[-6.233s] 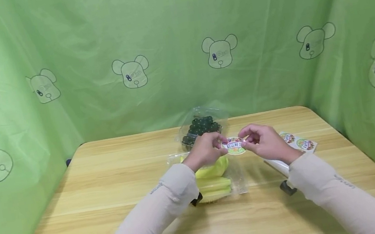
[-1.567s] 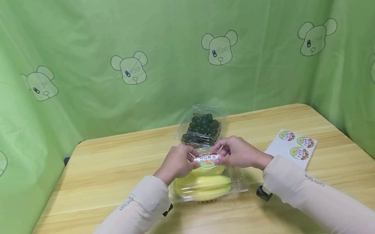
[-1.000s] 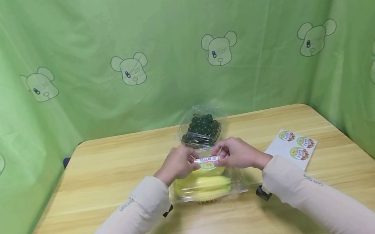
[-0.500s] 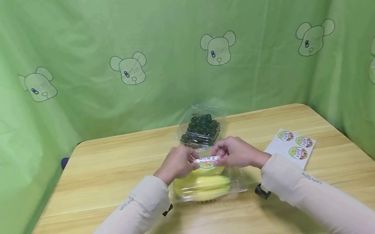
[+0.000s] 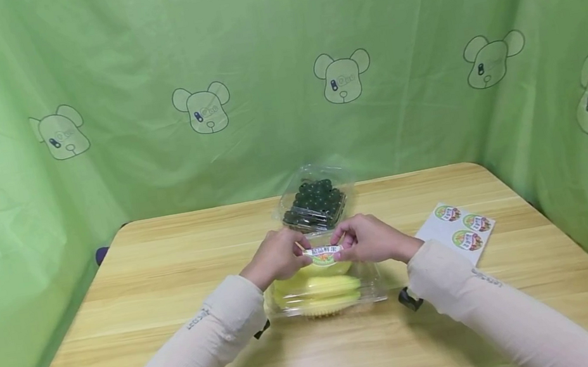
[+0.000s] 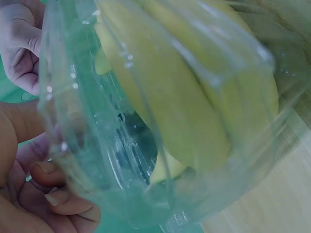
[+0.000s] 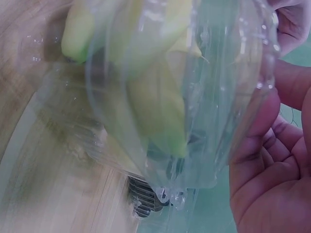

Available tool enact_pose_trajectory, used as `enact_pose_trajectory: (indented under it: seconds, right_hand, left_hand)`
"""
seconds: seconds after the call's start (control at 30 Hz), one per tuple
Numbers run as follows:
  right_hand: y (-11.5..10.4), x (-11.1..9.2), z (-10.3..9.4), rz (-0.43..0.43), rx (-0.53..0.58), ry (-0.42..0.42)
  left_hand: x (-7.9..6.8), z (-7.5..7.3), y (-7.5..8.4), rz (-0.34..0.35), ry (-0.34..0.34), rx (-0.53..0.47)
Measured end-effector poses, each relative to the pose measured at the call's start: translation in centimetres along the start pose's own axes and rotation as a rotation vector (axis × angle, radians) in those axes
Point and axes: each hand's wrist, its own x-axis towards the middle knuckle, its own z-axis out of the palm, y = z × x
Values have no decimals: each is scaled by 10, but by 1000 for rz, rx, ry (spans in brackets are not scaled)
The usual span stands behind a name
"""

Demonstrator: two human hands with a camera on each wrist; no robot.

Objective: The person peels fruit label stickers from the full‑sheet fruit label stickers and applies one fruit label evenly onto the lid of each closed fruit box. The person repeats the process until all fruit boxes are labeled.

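An oval fruit-patterned sticker [image 5: 323, 255] with a white lettered band is at the far upper part of a clear plastic clamshell box [image 5: 371, 290]. My left hand [image 5: 278, 256] pinches the sticker's left end, and my right hand [image 5: 373, 240] pinches its right end. Yellow, banana-like fruit [image 5: 316, 288] fills the box; its curved shapes with greenish ends show through the lid in both wrist views. In the left wrist view the left hand's fingers [image 6: 58, 199] are curled close to the box's edge. Whether the sticker touches the lid, I cannot tell.
Behind the yellow fruit stands another clear box [image 5: 340, 177] of dark grapes [image 5: 316, 200]. A white sheet [image 5: 433, 231] with 3 similar stickers lies to the right on the wooden table [image 5: 167, 255]. Green curtain [image 5: 263, 28] surrounds the table's back and sides.
Since the oldest frame, both hands have carried the sticker leftward over the yellow-fruit box, uncovering the sticker sheet. Over the last second the sticker's lettered band has tipped flatter; the hands barely moved.
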Motion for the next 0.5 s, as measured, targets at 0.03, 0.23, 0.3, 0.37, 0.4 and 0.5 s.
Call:
enact_pose_trajectory:
  seconds: [0.03,0.23,0.3,0.37,0.4,0.5]
  right_hand:
    - [0,0,0,-1,-3,0]
    - [1,1,0,-6,-11,3]
    - [1,0,0,-5,-10,3]
    - [1,0,0,-4,-12,3]
    - [1,0,0,-5,-13,3]
    - [1,0,0,-5,-14,1]
  left_hand:
    - [0,0,0,2,1,2]
    - [1,0,0,-3,-3,8]
    - [1,1,0,-7,-8,11]
    - [1,1,0,-7,-10,18]
    - [1,2,-1,-6,-12,20]
    - [1,2,-1,-4,-13,25]
